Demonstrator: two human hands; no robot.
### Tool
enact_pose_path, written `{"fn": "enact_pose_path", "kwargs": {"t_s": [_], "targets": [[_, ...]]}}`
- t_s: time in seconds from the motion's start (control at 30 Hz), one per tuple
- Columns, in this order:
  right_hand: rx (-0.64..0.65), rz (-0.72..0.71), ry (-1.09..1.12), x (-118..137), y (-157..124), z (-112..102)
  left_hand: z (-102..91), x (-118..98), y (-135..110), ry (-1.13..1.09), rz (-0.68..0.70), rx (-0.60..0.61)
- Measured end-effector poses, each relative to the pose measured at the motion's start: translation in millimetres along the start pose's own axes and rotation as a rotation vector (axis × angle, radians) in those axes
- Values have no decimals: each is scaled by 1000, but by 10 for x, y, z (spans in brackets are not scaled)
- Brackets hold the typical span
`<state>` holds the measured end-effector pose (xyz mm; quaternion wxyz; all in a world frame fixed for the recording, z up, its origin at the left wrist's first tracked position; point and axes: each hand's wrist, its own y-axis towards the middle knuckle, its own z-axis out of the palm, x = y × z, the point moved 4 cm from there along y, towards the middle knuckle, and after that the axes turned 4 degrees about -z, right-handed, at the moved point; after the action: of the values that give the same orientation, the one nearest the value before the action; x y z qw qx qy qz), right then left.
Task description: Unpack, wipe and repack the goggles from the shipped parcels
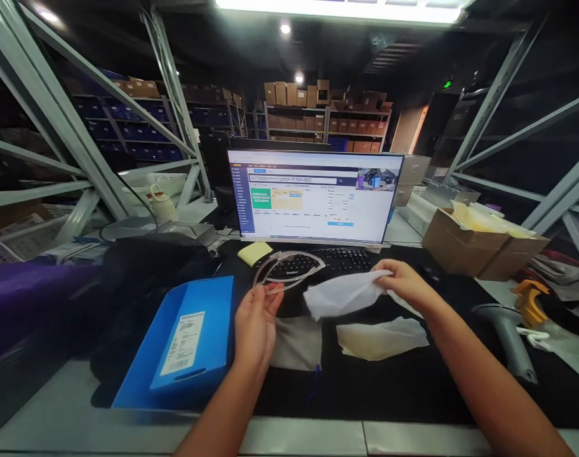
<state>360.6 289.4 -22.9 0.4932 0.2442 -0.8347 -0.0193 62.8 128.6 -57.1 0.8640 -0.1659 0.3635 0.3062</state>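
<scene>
My left hand (258,320) pinches the near end of a thin, clear plastic loop (293,279), held up in front of the keyboard (344,259). Between the fingers of my right hand (399,279) is the corner of a thin white pouch (346,295), which hangs tilted to the left. Below it, a second whitish pouch (382,338) lies flat on the black mat (356,393). A grey drawstring bag (296,343) with a purple cord rests beside my left wrist. Left of that hand stands a blue box (213,317) with a white label.
Behind the keyboard is a lit monitor (313,197). Yellow sticky notes (254,253) lie at its lower left. To the right are a cardboard box (465,241), a grey barcode scanner (508,339) and a yellow tape dispenser (532,301). Metal rack posts (65,108) frame the desk.
</scene>
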Motion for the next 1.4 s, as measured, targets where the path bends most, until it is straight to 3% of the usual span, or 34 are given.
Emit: {"fn": "enact_pose_path", "kwargs": {"t_s": [0.1, 0.33, 0.43, 0.57, 0.63, 0.73, 0.83, 1.0, 1.13, 1.27, 1.4], "targets": [[109, -30, -165, -126, -153, 98, 21, 30, -27, 3, -40, 12], [257, -63, -448, -510, -394, 3, 96, 112, -164, 29, -88, 107], [192, -111, -488, -436, -430, -62, 134, 132, -217, 83, -76, 157], [113, -245, -430, -144, -557, -53, 163, 149, -241, 117, -54, 182], [239, -246, -400, -65, -645, 70, 162, 160, -235, 117, -62, 179], [531, -117, -471, -110, -741, 311, 152, 179, -229, 118, -88, 179], [619, -34, -545, -186, -716, 458, 148, 188, -242, 124, -108, 185], [500, -7, -684, -162, -562, 526, 172, 171, -285, 133, -87, 230], [402, -56, -711, 14, -593, 380, 172, 158, -297, 157, -10, 256], [210, -191, -332, 296, -791, 302, 127, 185, -329, 185, 23, 240], [121, -218, 192, 464, -996, 627, 111, 210, -401, 276, -31, 206]]}}
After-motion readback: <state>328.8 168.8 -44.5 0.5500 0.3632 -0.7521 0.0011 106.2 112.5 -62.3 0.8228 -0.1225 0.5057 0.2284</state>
